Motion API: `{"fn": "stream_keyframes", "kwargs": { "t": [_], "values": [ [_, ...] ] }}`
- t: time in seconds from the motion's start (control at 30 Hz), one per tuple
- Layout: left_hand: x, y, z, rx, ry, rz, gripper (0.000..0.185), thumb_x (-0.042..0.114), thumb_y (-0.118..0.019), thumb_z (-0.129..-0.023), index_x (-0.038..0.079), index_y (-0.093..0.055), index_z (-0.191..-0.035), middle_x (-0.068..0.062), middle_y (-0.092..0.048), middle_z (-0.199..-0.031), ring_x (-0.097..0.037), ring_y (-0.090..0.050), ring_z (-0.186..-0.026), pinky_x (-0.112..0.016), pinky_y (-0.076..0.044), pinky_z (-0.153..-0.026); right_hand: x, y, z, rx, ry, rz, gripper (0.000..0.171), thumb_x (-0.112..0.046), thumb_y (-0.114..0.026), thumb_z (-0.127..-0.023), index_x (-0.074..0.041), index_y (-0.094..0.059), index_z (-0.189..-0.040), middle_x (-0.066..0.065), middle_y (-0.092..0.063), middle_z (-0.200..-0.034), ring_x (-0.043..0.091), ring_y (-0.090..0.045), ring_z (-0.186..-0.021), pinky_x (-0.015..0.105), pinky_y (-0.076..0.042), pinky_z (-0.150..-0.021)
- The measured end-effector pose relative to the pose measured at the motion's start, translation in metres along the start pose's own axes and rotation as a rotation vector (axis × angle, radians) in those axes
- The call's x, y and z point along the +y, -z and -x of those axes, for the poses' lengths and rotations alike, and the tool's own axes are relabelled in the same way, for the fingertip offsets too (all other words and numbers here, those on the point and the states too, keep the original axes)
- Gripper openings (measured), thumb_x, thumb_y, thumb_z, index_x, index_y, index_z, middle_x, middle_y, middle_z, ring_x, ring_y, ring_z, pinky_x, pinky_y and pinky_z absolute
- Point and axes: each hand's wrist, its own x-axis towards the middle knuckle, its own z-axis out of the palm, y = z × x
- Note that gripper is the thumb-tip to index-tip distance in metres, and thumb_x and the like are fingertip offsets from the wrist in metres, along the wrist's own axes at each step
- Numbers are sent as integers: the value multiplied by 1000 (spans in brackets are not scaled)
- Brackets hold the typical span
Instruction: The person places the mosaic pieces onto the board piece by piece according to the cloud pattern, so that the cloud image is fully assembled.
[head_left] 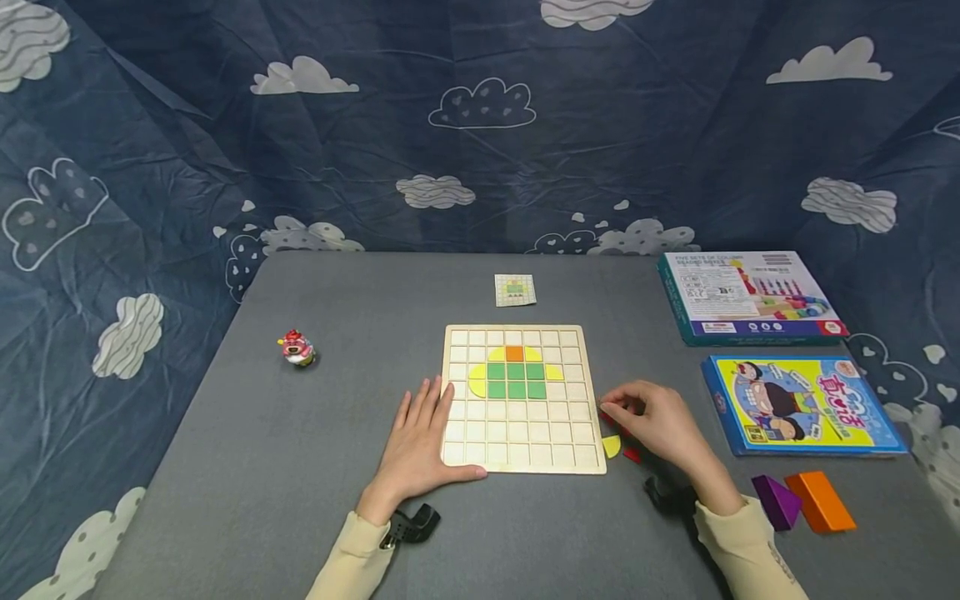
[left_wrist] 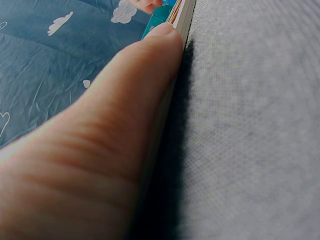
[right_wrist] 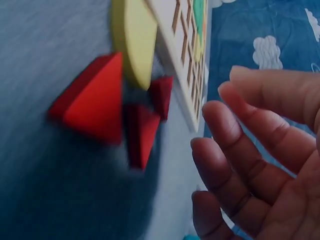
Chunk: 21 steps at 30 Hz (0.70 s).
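A wooden grid board (head_left: 525,442) lies mid-table, carrying a figure of green squares (head_left: 515,380), an orange square and yellow curved tiles. My left hand (head_left: 429,412) lies flat on the table against the board's left edge. Its thumb (left_wrist: 150,75) presses along the board's rim (left_wrist: 183,20). My right hand (head_left: 619,410) hovers just right of the board, its fingers (right_wrist: 225,130) loosely spread and holding nothing. Beside them on the cloth lie red triangles (right_wrist: 95,100) and a yellow quarter-round tile (right_wrist: 132,40), also seen from the head camera as the yellow tile (head_left: 611,446).
A small pattern card (head_left: 515,290) lies beyond the board. A little toy figure (head_left: 297,348) stands at the left. Two game boxes (head_left: 750,296) (head_left: 802,404) lie at the right, with a purple block (head_left: 776,500) and an orange block (head_left: 821,500) near the front.
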Motion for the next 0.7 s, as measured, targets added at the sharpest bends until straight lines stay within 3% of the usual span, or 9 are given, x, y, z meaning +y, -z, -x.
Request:
{"fn": "stream_keyframes", "kwargs": {
  "t": [0.3, 0.47, 0.7],
  "values": [
    [1, 1, 0, -3, 6, -4, 124, 85, -54, -66, 7, -12, -153, -14, -7, -157, -25, 0, -143, -42, 2, -113, 18, 4, 16, -74, 161, -6, 17, -9, -83, -73, -15, -73, -86, -4, -62, -89, 20, -51, -86, 40, -41, -73],
    [2, 2, 0, -9, 13, -6, 124, 85, -53, -65, 7, -12, -152, -13, -7, -157, -25, 0, -143, -42, 2, -113, 22, 4, 22, -117, 198, 5, 24, -8, -85, -68, -16, -73, -87, -3, -58, -93, 20, -46, -89, 40, -38, -74],
    [2, 2, 0, -7, 16, -9, 124, 85, -53, -66, 7, -12, -153, -12, -7, -157, -25, 0, -143, -42, 2, -113, 22, 4, 24, -145, 193, 45, 24, -10, -84, -70, -16, -75, -91, -5, -54, -92, 19, -42, -89, 38, -34, -73]
  ]
}}
